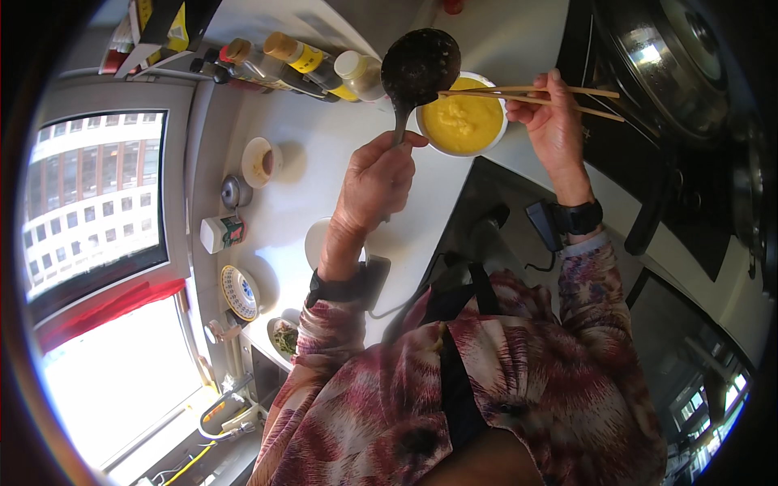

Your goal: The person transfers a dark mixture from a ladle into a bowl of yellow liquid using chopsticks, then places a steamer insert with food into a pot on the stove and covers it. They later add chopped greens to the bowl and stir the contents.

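My left hand (378,182) grips the handle of a black ladle (419,64), whose bowl is wet and flecked with bits. The ladle hangs at the upper left of a white bowl (503,124) and hides part of its rim. Thick yellow food (465,124), lumpy in the middle, fills much of that bowl. In my right hand (556,124) is a pair of wooden chopsticks (486,92), held above the bowl's right side. Their tips reach the ladle's lower right edge; whether they touch it I cannot tell.
Sauce bottles (307,61) and a white-capped jar (358,73) line the back left. Along the window side stand a small used bowl (260,163), a metal pot (236,192), a white container (222,234) and a patterned bowl (239,293). A lidded pan (662,61) sits on the hob at right.
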Action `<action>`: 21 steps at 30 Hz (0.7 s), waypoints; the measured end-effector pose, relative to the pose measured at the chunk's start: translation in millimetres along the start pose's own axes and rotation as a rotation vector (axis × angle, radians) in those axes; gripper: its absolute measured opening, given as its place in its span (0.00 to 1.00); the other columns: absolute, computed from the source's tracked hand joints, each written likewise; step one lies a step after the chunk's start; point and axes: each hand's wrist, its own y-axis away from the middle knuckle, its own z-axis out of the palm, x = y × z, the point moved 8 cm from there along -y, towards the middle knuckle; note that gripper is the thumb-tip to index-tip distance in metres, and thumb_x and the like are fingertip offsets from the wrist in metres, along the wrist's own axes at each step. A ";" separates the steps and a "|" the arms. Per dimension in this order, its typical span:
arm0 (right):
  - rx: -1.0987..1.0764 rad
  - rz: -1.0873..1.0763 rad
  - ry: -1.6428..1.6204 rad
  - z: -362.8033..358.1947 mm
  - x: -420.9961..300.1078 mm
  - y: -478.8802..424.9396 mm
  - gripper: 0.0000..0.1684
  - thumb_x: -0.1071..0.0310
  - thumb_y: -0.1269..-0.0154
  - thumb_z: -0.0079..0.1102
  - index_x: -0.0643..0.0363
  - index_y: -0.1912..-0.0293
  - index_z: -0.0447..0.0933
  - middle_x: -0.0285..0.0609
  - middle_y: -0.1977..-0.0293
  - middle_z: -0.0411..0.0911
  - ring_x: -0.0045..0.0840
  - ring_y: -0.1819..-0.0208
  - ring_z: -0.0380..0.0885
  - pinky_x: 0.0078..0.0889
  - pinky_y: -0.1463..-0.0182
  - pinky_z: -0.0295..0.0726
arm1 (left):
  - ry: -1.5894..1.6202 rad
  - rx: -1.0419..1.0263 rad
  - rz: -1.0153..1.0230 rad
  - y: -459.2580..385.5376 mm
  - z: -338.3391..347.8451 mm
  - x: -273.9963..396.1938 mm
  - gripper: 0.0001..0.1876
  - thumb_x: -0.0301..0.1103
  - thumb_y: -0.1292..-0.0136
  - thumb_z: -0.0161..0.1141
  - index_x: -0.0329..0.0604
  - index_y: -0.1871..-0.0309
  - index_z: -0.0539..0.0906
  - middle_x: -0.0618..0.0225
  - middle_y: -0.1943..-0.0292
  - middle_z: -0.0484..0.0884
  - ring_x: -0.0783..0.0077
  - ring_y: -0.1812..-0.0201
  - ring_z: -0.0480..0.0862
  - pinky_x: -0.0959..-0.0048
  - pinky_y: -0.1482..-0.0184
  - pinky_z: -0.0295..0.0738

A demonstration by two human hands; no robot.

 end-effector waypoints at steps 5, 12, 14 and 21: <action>0.043 -0.042 -0.038 -0.2 -5.8 -6.2 0.19 0.51 0.32 0.51 0.58 0.63 0.70 0.47 0.71 0.78 0.36 0.70 0.82 0.34 0.64 0.83 | -0.027 -0.011 -0.001 0.7 2.2 1.7 0.13 0.30 0.32 0.43 0.34 0.51 0.75 0.80 0.82 0.59 0.90 0.87 0.55 0.88 0.88 0.48; 0.017 0.028 -0.026 -5.8 6.5 -1.9 0.18 0.51 0.32 0.51 0.58 0.64 0.70 0.47 0.72 0.78 0.35 0.71 0.82 0.34 0.64 0.83 | -0.002 0.020 0.014 0.1 0.0 1.6 0.14 0.31 0.32 0.44 0.33 0.51 0.74 0.80 0.82 0.59 0.90 0.87 0.55 0.87 0.88 0.48; 0.020 0.047 -0.056 -8.7 8.7 -0.7 0.18 0.51 0.32 0.51 0.58 0.64 0.70 0.46 0.72 0.78 0.35 0.71 0.82 0.34 0.64 0.84 | 0.012 0.032 0.007 -1.4 -2.1 1.4 0.14 0.31 0.32 0.43 0.32 0.51 0.74 0.80 0.82 0.59 0.90 0.87 0.55 0.86 0.88 0.47; 0.032 0.088 -0.214 0.4 8.2 1.2 0.15 0.55 0.29 0.47 0.56 0.64 0.72 0.43 0.70 0.79 0.29 0.70 0.81 0.27 0.66 0.82 | 0.058 0.052 -0.050 -1.0 -6.9 -3.4 0.14 0.31 0.32 0.43 0.32 0.50 0.73 0.79 0.82 0.59 0.89 0.88 0.54 0.85 0.88 0.46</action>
